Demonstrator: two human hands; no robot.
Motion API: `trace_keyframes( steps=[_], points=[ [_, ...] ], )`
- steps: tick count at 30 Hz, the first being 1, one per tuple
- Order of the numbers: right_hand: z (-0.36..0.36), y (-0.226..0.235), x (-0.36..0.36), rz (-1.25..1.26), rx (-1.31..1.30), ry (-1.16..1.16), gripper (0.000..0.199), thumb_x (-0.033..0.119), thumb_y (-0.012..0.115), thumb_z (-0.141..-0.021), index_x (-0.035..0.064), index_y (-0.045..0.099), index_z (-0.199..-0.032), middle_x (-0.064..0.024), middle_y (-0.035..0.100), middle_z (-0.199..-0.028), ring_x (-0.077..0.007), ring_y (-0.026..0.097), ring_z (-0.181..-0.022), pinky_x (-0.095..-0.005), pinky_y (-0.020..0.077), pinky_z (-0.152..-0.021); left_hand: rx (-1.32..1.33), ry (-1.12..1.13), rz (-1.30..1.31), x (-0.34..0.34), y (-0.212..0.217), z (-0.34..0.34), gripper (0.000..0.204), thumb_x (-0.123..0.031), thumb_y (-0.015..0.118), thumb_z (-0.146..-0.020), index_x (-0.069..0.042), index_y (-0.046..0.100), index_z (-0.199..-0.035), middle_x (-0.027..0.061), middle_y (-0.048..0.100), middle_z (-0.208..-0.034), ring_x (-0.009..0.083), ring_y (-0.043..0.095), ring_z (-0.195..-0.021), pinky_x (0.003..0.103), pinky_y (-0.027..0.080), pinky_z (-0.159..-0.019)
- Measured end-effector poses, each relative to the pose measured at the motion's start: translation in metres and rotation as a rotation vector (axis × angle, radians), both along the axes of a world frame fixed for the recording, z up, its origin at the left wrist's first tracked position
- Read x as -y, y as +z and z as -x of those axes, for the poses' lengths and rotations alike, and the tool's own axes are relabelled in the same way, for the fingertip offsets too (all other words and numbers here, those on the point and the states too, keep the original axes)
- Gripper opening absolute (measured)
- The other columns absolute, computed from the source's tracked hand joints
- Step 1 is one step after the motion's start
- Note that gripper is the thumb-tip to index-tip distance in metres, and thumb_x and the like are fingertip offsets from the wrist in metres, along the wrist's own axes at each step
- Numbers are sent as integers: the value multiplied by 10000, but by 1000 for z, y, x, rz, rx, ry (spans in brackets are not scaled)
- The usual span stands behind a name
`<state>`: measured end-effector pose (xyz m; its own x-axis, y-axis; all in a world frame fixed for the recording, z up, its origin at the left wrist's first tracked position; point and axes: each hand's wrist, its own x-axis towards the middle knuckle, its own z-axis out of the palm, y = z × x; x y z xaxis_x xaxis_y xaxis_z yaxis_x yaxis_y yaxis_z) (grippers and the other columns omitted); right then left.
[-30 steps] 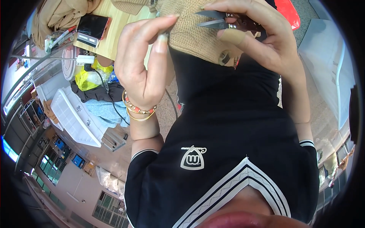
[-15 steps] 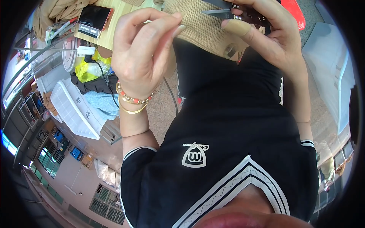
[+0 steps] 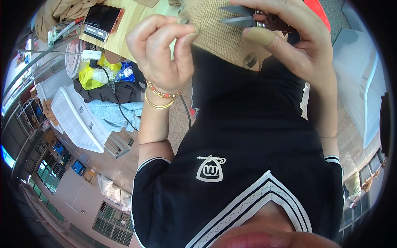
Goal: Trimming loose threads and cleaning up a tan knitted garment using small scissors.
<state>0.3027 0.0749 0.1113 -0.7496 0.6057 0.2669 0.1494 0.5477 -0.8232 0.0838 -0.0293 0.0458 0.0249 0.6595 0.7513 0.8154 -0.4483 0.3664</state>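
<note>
Beige knit fabric [image 3: 221, 35] lies over my lap against the wooden tabletop, with a round brownish, shiny disc [image 3: 250, 60] near its lower corner. My left hand [image 3: 165, 53] is pinched closed beside the fabric's left edge; a small greyish bit shows at the fingertips, too small to name. Scissors [image 3: 240, 20] are in my right hand [image 3: 291, 41], their two blades apart and pointing left above the knit. A tan finger cover sits on the right thumb. The fingers hide most of the scissors' dark handles.
On the wooden table [image 3: 128, 29] at the upper left lie a phone [image 3: 102, 18] and a small black-and-white card-like item [image 3: 95, 33]. Left of me are a white plug adapter with cable [image 3: 92, 55], a yellow bag [image 3: 93, 77] and a white bin [image 3: 78, 118]. A translucent bin [image 3: 355, 82] stands right.
My left hand has shifted slightly right and down, its fingers curled tighter. The scissors' blades now show more fully over the knit, and the fabric has slid a little.
</note>
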Motion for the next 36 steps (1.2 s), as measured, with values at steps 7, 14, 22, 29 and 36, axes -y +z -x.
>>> trace_keyframes(
  steps=[7, 14, 22, 29, 36],
  points=[
    [10, 10, -6, -183, 94, 40, 375, 57, 779, -773, 21, 692, -1135, -78, 588, -858, -215, 593, -751, -291, 475, -650, 336, 19, 27, 5, -11, -7, 106, -129, 669, -935, -57, 642, -1008, 106, 564, -1026, 198, 565, -929, 268, 463, -793],
    [14, 31, -11, 23, 134, 73, 324, 41, 744, -795, 7, 674, -1110, -110, 614, -927, -241, 635, -779, -310, 512, -661, 267, -15, -46, -17, -2, -8, 113, -90, 683, -918, -53, 644, -1017, 97, 596, -994, 194, 597, -898, 274, 488, -788],
    [2, 25, -16, 162, 94, 30, 367, 52, 774, -803, -13, 672, -1149, -127, 663, -946, -232, 666, -780, -275, 517, -644, 459, -187, 0, -42, -1, -11, 95, -14, 589, -957, 23, 586, -1045, 140, 559, -1070, 188, 594, -936, 269, 508, -793],
    [10, 34, -38, -134, 89, 94, 316, 80, 743, -830, -19, 682, -1123, -119, 647, -868, -242, 623, -751, -311, 485, -649, 599, -239, 93, -41, -1, -16, 93, 9, 538, -978, 31, 570, -1062, 153, 591, -1131, 178, 580, -1021, 291, 458, -910],
    [29, -9, -67, -451, -498, 361, 296, 118, 735, -843, -36, 678, -1089, -142, 614, -811, -277, 599, -718, -352, 457, -614, 678, -236, 59, -40, -15, -13, 103, 2, 528, -983, 28, 561, -1077, 158, 597, -1136, 182, 582, -1035, 295, 453, -929]
  ],
)
